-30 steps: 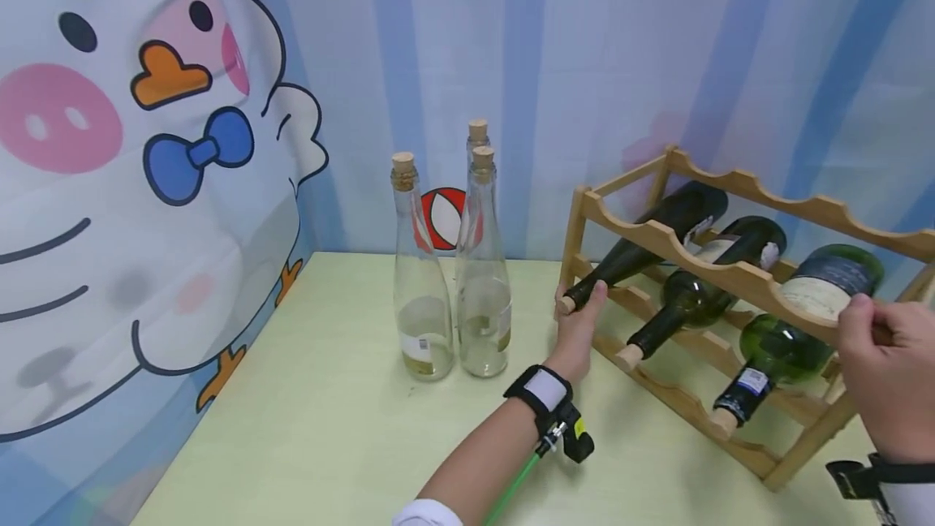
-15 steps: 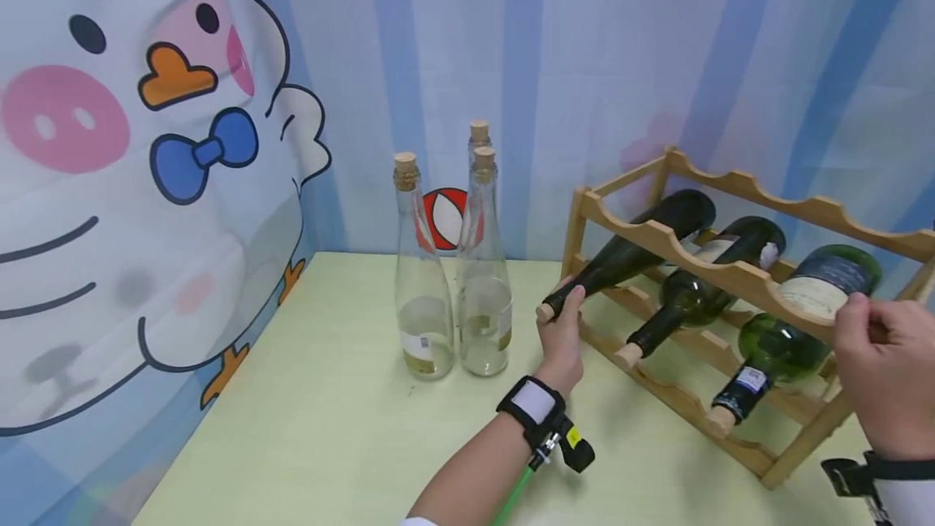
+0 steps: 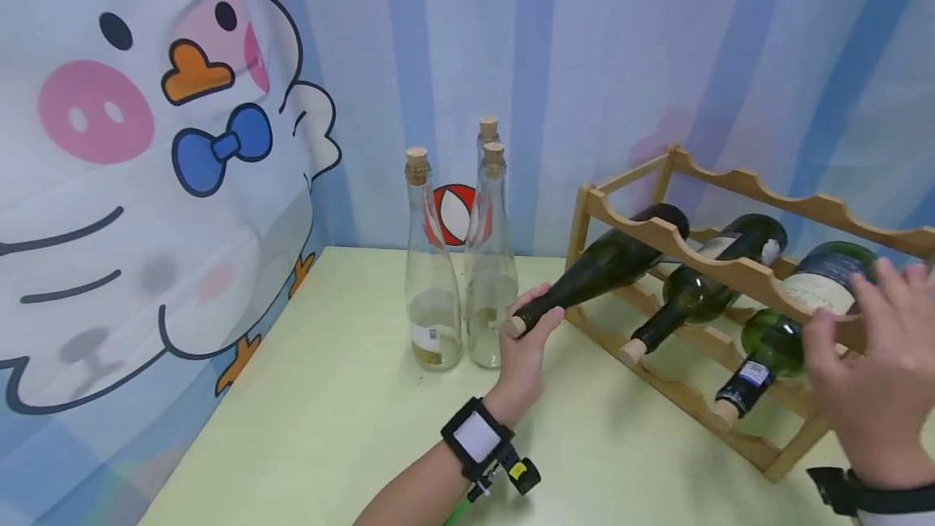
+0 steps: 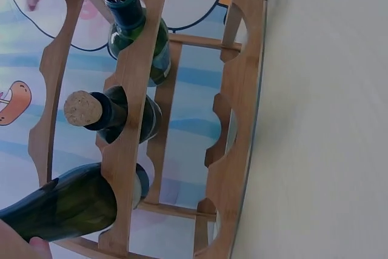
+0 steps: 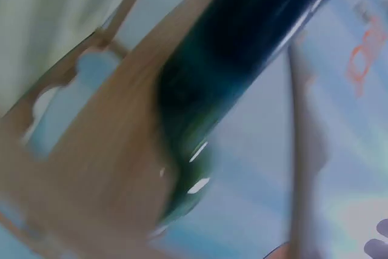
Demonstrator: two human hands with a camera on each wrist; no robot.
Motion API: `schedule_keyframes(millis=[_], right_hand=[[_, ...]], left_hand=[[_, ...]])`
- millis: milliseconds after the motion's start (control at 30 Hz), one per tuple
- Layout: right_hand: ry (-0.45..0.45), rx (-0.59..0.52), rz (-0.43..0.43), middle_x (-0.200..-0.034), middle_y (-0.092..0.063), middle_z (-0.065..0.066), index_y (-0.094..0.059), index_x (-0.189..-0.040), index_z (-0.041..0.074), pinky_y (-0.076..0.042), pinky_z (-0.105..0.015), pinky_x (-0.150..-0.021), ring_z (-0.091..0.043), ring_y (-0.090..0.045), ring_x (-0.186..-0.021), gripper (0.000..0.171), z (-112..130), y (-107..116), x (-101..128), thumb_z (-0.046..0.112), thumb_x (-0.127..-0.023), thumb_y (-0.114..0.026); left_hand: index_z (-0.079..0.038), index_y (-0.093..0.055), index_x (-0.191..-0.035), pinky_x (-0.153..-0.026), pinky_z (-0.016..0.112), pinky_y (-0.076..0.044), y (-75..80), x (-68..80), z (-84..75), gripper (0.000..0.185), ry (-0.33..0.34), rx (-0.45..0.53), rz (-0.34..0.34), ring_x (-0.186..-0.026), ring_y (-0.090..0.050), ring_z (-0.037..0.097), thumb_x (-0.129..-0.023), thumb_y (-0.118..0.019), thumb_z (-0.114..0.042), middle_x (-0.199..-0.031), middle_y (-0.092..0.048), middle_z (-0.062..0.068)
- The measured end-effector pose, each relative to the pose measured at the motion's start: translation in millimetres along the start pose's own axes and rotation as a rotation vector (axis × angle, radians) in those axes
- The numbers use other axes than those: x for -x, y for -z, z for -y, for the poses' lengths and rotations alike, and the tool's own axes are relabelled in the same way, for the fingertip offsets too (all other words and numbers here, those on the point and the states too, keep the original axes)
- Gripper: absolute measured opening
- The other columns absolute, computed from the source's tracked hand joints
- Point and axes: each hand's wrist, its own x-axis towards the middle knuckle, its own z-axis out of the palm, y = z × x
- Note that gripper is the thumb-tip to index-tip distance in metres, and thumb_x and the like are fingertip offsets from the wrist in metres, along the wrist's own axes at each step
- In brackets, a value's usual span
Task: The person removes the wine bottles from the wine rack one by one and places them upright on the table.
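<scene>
A dark green corked bottle (image 3: 609, 266) sticks halfway out of the left slot of a wooden rack (image 3: 730, 273). My left hand (image 3: 532, 338) grips its neck just behind the cork. In the left wrist view the same bottle (image 4: 60, 207) lies under the rack's front rail (image 4: 130, 119). My right hand (image 3: 869, 355) hovers with fingers spread just in front of the rack's front rail, by a third green bottle (image 3: 821, 286), holding nothing. A second green bottle (image 3: 694, 295) lies in the middle slot. The right wrist view is blurred, showing a dark bottle (image 5: 242, 59) and a wooden rail (image 5: 109, 150).
Three clear corked glass bottles (image 3: 433, 291) stand upright close to the left of my left hand. A cartoon-printed backdrop (image 3: 146, 144) closes off the back and left. The pale green tabletop (image 3: 329, 428) stretches toward me, and the rack's lower rail (image 3: 701, 412) sits near its right edge.
My left hand has drawn the dark bottle leftward and out of its slot. My right hand has let go of the rack's front rail and spread its fingers.
</scene>
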Motion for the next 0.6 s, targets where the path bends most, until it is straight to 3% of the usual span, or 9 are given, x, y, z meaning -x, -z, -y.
schedule_keyframes(millis=[100, 200, 367, 467, 600], right_hand=[[0.216, -0.106, -0.036, -0.122, -0.049, -0.026, -0.055, -0.108, -0.013, -0.022, -0.042, -0.107, -0.032, -0.037, -0.125, 0.055, 24, -12, 11, 0.037, -0.088, -0.042], [0.294, -0.205, 0.091, -0.124, -0.049, -0.024, -0.055, -0.110, -0.011, -0.022, -0.037, -0.108, -0.030, -0.038, -0.125, 0.059, 45, -23, 21, 0.043, -0.089, -0.040], [0.317, -0.228, 0.357, -0.133, -0.041, -0.021, -0.049, -0.121, -0.008, -0.016, -0.031, -0.110, -0.027, -0.029, -0.131, 0.061, 60, -41, 35, 0.044, -0.090, -0.040], [0.321, -0.209, 0.456, -0.137, -0.036, -0.019, -0.044, -0.126, -0.005, -0.021, -0.041, -0.107, -0.027, -0.026, -0.132, 0.056, 62, -51, 38, 0.028, -0.082, -0.057], [0.344, -0.174, 0.531, -0.138, -0.034, -0.020, -0.039, -0.129, -0.005, -0.030, -0.054, -0.097, -0.032, -0.027, -0.131, 0.072, 63, -66, 38, 0.011, -0.066, -0.070]], left_hand=[[-0.002, -0.055, -0.114, -0.086, 0.025, -0.043, 5.0, 4.5, -1.0, 0.038, 0.001, 0.005, -0.003, -0.108, -0.050, 0.018, -0.078, -0.064, -0.007, -0.120, -0.052, 0.008], [0.000, -0.054, -0.115, -0.087, 0.023, -0.043, 5.2, 4.9, -4.2, 0.038, 0.028, 0.083, -0.006, -0.108, -0.050, 0.018, -0.079, -0.064, -0.008, -0.120, -0.051, 0.009], [-0.001, -0.054, -0.109, -0.082, 0.017, -0.046, 3.9, 0.4, -11.6, 0.028, 0.109, 0.293, -0.057, -0.108, -0.050, 0.017, -0.082, -0.058, 0.000, -0.115, -0.048, 0.009], [-0.003, -0.055, -0.106, -0.078, 0.014, -0.047, 4.3, -0.8, -15.3, 0.024, 0.127, 0.338, -0.065, -0.106, -0.051, 0.015, -0.083, -0.055, 0.002, -0.114, -0.048, 0.009], [-0.006, -0.058, -0.101, -0.071, 0.012, -0.048, 8.6, -0.1, -26.0, 0.021, 0.093, 0.342, -0.044, -0.098, -0.053, 0.012, -0.083, -0.053, 0.004, -0.113, -0.051, 0.009]])
